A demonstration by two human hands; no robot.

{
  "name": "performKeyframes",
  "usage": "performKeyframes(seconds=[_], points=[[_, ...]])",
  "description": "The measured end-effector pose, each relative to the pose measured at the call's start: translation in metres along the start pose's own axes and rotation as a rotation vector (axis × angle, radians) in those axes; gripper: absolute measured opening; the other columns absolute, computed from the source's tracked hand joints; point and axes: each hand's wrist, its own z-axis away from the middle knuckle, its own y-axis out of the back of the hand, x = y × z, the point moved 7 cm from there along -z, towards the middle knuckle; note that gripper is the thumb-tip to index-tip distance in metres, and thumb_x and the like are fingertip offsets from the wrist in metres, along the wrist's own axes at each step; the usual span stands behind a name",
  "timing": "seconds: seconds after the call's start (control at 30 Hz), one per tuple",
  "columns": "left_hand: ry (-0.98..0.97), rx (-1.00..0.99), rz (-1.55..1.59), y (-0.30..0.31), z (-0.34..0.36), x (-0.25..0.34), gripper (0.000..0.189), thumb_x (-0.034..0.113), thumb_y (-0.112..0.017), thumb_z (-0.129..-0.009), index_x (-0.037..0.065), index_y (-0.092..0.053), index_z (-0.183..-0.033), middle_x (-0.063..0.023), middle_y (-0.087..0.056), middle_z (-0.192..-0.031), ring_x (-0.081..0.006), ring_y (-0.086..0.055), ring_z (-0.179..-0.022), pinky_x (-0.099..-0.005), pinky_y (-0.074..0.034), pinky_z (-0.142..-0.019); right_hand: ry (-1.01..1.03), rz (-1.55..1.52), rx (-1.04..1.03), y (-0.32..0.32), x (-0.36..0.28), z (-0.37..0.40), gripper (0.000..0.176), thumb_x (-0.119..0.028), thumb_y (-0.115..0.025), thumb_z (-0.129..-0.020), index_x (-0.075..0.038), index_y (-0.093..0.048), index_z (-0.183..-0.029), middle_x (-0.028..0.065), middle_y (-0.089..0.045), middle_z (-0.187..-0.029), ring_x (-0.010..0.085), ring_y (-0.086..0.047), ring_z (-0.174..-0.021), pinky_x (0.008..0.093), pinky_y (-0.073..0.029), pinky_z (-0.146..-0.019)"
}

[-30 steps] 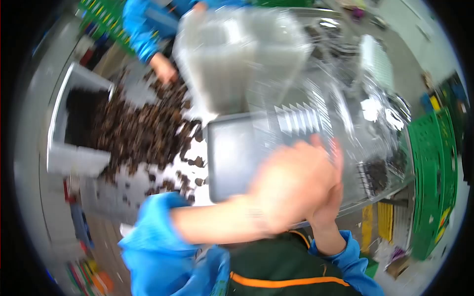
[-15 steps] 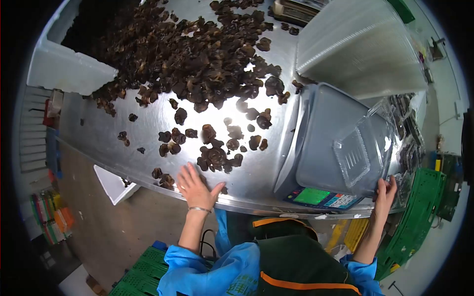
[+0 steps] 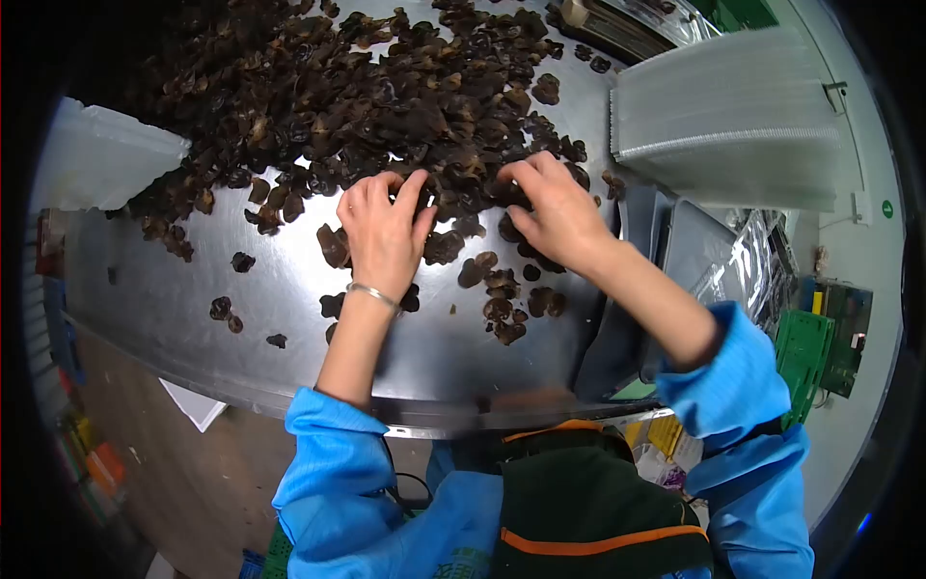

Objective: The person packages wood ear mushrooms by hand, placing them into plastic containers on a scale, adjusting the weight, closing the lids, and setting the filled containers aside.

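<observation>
A heap of dark brown wood ear mushrooms (image 3: 386, 116) covers the far part of the metal table (image 3: 463, 376), with loose pieces scattered nearer me. My left hand (image 3: 381, 232), wearing a bracelet, is at the heap's near edge, its fingers curled down on mushrooms and a dark piece showing between thumb and forefinger. To its right, my right hand (image 3: 564, 212) has thumb and fingers bent around more mushrooms at the same edge. Its fingertips are partly lost among the dark pieces. Several loose mushrooms (image 3: 502, 299) lie between my forearms.
At right, a grey tray (image 3: 702, 241) and clear plastic packaging (image 3: 748, 261) sit partly behind my right arm. A tall stack of clear plastic containers (image 3: 723, 106) stands behind them. A white foam box (image 3: 111, 154) is at the left; green crates (image 3: 805, 347) are beyond the right edge.
Both hands have moved forward to the heap: the left from the table's front edge, the right from the grey tray's corner. Loose mushrooms near the front have shifted toward the heap.
</observation>
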Motion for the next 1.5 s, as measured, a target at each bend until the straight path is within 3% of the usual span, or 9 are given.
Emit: performKeyframes(seconds=[0.23, 0.33, 0.5, 0.57, 0.8, 0.9, 1.3, 1.4, 1.5], points=[[0.057, -0.003, 0.053, -0.029, -0.010, -0.028, 0.031, 0.014, -0.073, -0.066, 0.014, -0.063, -0.096, -0.0044, -0.050, -0.091, -0.0220, -0.047, -0.089, -0.0375, -0.032, -0.082, -0.066, 0.030, 0.022, -0.037, 0.022, -0.022, 0.030, -0.012, -0.067, -0.074, -0.005, -0.056, -0.101, 0.0112, -0.053, -0.093, 0.0271, -0.057, -0.082, 0.0373, -0.048, -0.072], [-0.030, 0.093, 0.071, -0.026, -0.014, -0.029, 0.016, 0.013, -0.072, -0.069, 0.011, -0.066, -0.084, -0.0025, -0.054, -0.083, -0.0190, -0.052, -0.080, -0.0330, -0.035, -0.079, -0.253, -0.248, 0.074, -0.022, 0.024, -0.014, 0.022, -0.016, -0.070, -0.076, -0.002, -0.060, -0.090, 0.0056, -0.052, -0.073, 0.0131, -0.051, -0.065, 0.0253, -0.044, -0.061], [0.003, 0.106, 0.179, -0.016, -0.004, -0.030, 0.011, 0.010, -0.068, -0.074, 0.010, -0.066, -0.084, -0.0021, -0.059, -0.091, -0.0199, -0.054, -0.085, -0.0322, -0.035, -0.081, -0.260, -0.411, 0.167, 0.005, -0.001, 0.014, 0.021, -0.011, -0.069, -0.078, 0.001, -0.059, -0.092, 0.0040, -0.056, -0.078, 0.0064, -0.054, -0.063, 0.0224, -0.046, -0.058], [0.100, 0.087, 0.275, -0.012, 0.003, -0.033, 0.008, 0.012, -0.067, -0.074, 0.012, -0.065, -0.083, 0.0001, -0.057, -0.088, -0.0180, -0.051, -0.085, -0.0335, -0.033, -0.083, -0.580, -1.033, 0.077, -0.008, 0.001, 0.035, 0.021, -0.009, -0.066, -0.081, 0.001, -0.056, -0.098, 0.0040, -0.060, -0.081, 0.0059, -0.058, -0.069, 0.0191, -0.047, -0.059], [0.156, 0.051, 0.804, 0.073, 0.021, 0.058, 0.021, -0.006, -0.069, -0.068, 0.003, -0.066, -0.086, -0.0087, -0.065, -0.083, -0.0203, -0.063, -0.072, -0.0268, -0.050, -0.062, -0.313, -0.799, 0.282, 0.028, -0.038, 0.074, 0.028, 0.001, -0.068, -0.075, -0.001, -0.060, -0.102, 0.0049, -0.060, -0.091, 0.0083, -0.059, -0.080, 0.0207, -0.052, -0.068], [0.204, -0.004, 0.821, 0.070, 0.033, 0.077, 0.021, -0.004, -0.070, -0.070, 0.002, -0.067, -0.089, -0.0093, -0.065, -0.083, -0.0181, -0.064, -0.071, -0.0247, -0.051, -0.059, -0.200, -0.575, 0.282, 0.045, -0.059, 0.087, 0.031, 0.000, -0.070, -0.072, -0.005, -0.063, -0.101, 0.0050, -0.059, -0.090, 0.0100, -0.058, -0.074, 0.0209, -0.051, -0.065], [0.344, -0.013, 0.789, 0.084, 0.059, 0.095, 0.015, -0.002, -0.069, -0.072, 0.000, -0.067, -0.086, -0.0098, -0.066, -0.080, -0.0131, -0.064, -0.067, -0.0217, -0.051, -0.059, -0.124, -0.567, 0.280, 0.054, -0.079, 0.121, 0.027, 0.005, -0.066, -0.073, -0.003, -0.063, -0.100, 0.0088, -0.062, -0.087, 0.0139, -0.062, -0.071, 0.0236, -0.052, -0.062], [0.442, -0.016, 0.946, 0.081, 0.069, 0.096, 0.015, -0.005, -0.067, -0.073, -0.001, -0.066, -0.087, -0.0098, -0.066, -0.081, -0.0122, -0.064, -0.068, -0.0213, -0.052, -0.061, -0.097, -0.609, 0.271, 0.055, -0.085, 0.125, 0.023, 0.004, -0.064, -0.076, 0.000, -0.063, -0.099, 0.0085, -0.063, -0.086, 0.0152, -0.064, -0.075, 0.0235, -0.053, -0.065], [0.536, -0.006, 1.038, 0.085, 0.073, 0.096, 0.015, -0.006, -0.066, -0.074, -0.002, -0.065, -0.088, -0.0093, -0.066, -0.082, -0.0119, -0.064, -0.070, -0.0211, -0.053, -0.063, -0.365, -1.074, 0.226, 0.043, -0.075, 0.132, 0.020, 0.004, -0.061, -0.080, 0.004, -0.061, -0.100, 0.0088, -0.064, -0.087, 0.0160, -0.065, -0.083, 0.0235, -0.054, -0.071]])
